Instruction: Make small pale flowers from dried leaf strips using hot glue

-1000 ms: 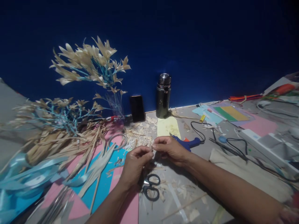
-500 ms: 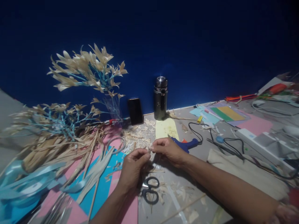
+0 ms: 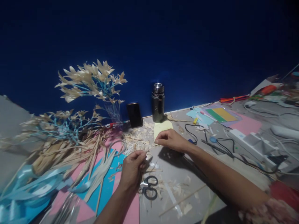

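Note:
My left hand (image 3: 132, 169) is curled in a pinch over the table, just above the black-handled scissors (image 3: 149, 187); what its fingertips hold is too small to make out. My right hand (image 3: 171, 140) hovers farther back, near the pale yellow paper (image 3: 163, 127), its fingers bent and pinched together. A thin clear strand seems to run between the two hands, but it is faint. Straw-coloured leaf cuttings (image 3: 137, 139) litter the table around them.
Branches of straw leaves on blue stems (image 3: 90, 81) stand at the left over a pile of dried strips (image 3: 60, 152). Blue ribbon (image 3: 28, 183), pink and blue paper (image 3: 106, 183), a phone (image 3: 134, 115), a metal flask (image 3: 158, 102), black cables (image 3: 210, 140) and a white power strip (image 3: 247, 143).
My hands were touching at the fingertips and have drawn apart; the right one moved back and right, covering the blue glue gun. The view has shifted slightly.

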Demonstrator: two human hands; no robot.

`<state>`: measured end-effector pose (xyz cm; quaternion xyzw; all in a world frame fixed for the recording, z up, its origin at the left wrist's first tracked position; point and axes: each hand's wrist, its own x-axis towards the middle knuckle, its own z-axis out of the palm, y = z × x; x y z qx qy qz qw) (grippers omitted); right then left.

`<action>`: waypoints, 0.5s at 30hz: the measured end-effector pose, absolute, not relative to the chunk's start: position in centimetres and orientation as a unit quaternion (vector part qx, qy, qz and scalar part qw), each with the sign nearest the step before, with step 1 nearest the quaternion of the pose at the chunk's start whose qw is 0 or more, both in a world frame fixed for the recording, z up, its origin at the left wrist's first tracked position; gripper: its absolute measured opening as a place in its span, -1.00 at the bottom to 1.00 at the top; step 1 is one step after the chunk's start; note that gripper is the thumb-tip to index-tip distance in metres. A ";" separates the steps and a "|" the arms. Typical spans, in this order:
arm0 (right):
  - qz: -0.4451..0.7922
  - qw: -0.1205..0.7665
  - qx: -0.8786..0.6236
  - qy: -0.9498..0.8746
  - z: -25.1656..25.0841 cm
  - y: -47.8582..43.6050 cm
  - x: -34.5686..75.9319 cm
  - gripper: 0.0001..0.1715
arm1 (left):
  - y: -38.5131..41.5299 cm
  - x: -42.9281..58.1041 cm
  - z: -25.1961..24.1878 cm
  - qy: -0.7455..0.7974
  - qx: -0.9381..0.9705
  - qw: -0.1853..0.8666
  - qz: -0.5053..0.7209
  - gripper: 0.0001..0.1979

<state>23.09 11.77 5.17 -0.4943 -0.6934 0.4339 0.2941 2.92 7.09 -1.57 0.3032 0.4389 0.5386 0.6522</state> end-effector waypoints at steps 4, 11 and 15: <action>0.141 0.098 -0.576 -0.799 7.3 12.0 26.6 -0.82 | 7.1 3.0 -1.2 0.445 0.307 0.640 0.546 -0.69; 0.085 0.023 -0.588 -0.804 4.0 10.8 31.4 -0.71 | 7.3 2.7 0.0 0.461 0.280 0.637 0.551 -0.63; 0.100 0.035 -0.559 -0.822 1.7 10.0 32.3 -0.69 | 7.5 2.8 1.1 0.482 0.278 0.632 0.540 -0.58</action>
